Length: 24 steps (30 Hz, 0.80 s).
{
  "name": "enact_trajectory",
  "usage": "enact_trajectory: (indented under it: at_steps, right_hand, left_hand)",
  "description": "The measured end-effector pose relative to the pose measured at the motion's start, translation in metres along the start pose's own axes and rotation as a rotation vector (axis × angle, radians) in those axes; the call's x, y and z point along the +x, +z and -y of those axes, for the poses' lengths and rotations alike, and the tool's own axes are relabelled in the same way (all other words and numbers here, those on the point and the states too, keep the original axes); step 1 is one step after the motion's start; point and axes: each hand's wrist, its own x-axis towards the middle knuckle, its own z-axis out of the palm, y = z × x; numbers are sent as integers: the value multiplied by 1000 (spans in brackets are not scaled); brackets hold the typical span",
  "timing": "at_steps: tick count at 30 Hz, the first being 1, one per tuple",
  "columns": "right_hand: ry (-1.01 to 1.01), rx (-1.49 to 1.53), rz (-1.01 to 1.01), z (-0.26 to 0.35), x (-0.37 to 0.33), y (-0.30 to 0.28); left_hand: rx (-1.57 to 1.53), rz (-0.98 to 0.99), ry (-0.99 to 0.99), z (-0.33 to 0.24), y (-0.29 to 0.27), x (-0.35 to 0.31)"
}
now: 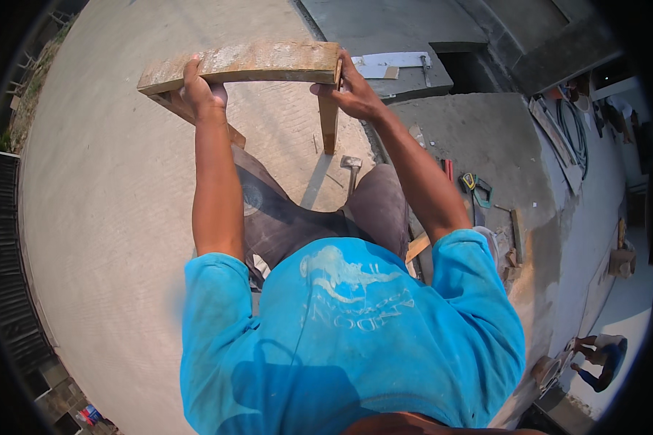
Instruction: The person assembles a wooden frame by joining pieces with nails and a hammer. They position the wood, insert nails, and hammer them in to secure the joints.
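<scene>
I hold a rough wooden bench-like frame (254, 61) out in front of me, above a concrete slab. Its weathered top plank runs left to right. My left hand (199, 90) grips the plank near its left end. My right hand (352, 90) grips the right end, just above a short upright wooden leg (329, 123). A second leg piece (178, 105) slants down behind my left wrist. Both arms are stretched forward over my knees.
A hammer (351, 165) lies on the concrete by my right knee. A hand saw with a green and yellow handle (479, 190) and wood offcuts (516, 235) lie on a raised concrete ledge at right. Another person (598, 355) crouches far below at lower right. Coiled hose (575, 130) upper right.
</scene>
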Motion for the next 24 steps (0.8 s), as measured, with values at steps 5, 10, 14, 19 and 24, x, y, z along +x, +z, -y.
enact_trajectory:
  at_steps: [5, 10, 14, 19, 24]
  right_hand:
    - [43, -48, 43, 7, 3, 4]
    - [12, -62, 97, 7, 6, 8]
    - [104, -98, 116, 19, 13, 14]
    - [10, -48, 65, 5, 19, 15]
    - [-35, 88, 41, 3, 14, 15]
  left_hand:
    - [32, 17, 32, -16, -7, -6]
    - [69, 8, 59, -27, -12, -10]
    - [41, 18, 62, -27, -29, 1]
    - [54, -1, 81, -18, -29, 7]
    - [59, 6, 61, -22, -28, 8]
